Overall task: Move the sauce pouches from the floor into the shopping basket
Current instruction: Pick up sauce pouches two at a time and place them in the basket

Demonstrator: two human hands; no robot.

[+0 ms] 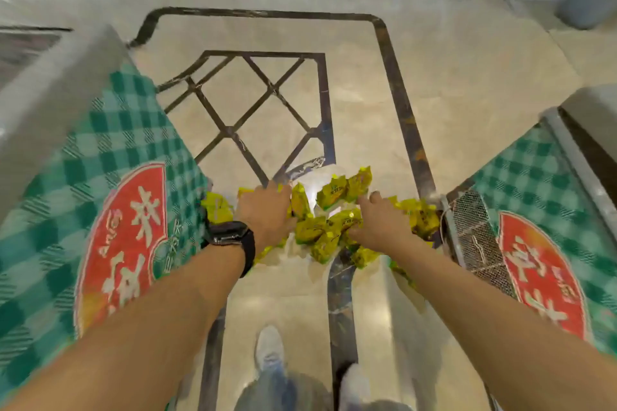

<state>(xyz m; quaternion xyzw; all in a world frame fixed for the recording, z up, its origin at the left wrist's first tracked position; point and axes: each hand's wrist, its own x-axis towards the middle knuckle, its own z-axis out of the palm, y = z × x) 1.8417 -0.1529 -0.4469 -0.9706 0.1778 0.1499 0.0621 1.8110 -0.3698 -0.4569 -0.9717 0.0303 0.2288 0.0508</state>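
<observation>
Lying heaped on the floor, roughly ten yellow sauce pouches, count blurred, left hand and right hand pressed on the heap, fingers spread, nothing gripped, mesh basket just right, two green checked displays flanking.

Both bare forearms reach forward and down from the lower corners of the view, converging on the pile of yellow sauce pouches. The left hand, palm down with a black watch on its wrist, rests on the pile's left side, fingers spread flat over it. The right hand lies on the pile's right side, index finger extended forward, the other fingers curled down among the packets (whether they actually pinch one cannot be told). Two feet in pale shoes stand nearer than the pile
</observation>
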